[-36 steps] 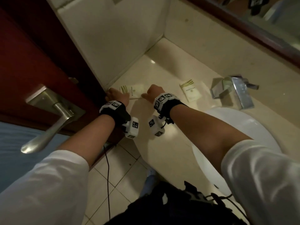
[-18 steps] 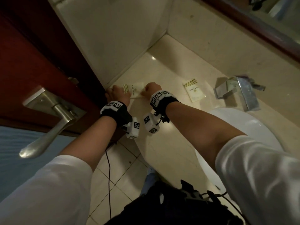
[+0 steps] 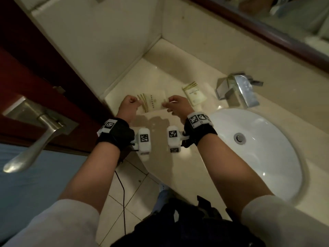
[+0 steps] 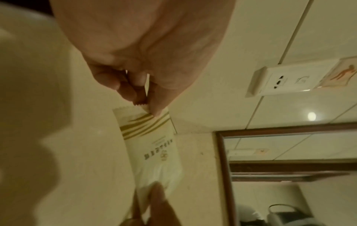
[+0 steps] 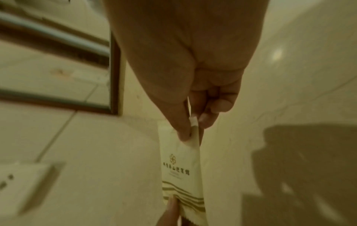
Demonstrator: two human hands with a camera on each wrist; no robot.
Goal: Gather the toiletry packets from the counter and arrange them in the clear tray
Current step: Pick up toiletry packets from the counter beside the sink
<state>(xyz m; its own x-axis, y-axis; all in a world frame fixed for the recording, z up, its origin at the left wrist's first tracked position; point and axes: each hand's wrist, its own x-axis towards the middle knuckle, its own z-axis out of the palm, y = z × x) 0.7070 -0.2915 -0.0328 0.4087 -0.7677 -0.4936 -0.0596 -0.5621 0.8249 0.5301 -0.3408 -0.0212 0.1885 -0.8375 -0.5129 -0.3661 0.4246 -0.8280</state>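
A cream toiletry packet [image 3: 153,102] with gold stripes is held stretched between both hands above the beige counter [image 3: 160,75]. My left hand [image 3: 130,104] pinches its striped end [image 4: 146,119] between thumb and fingers. My right hand [image 3: 175,104] pinches the plain end [image 5: 190,134] the same way. A second packet [image 3: 194,94] of the same kind lies flat on the counter to the right, beside the tap. No clear tray shows in any view.
A chrome tap [image 3: 240,90] stands behind the white basin [image 3: 258,154] at the right. A dark red door with a metal lever handle [image 3: 35,139] sits at the left. The tiled wall [image 3: 98,41] meets the counter's left end; a mirror [image 3: 284,18] hangs at the back.
Both hands have taken the packet by its ends and lifted it off the counter, drawing slightly apart. The head view has shifted so more of the basin shows.
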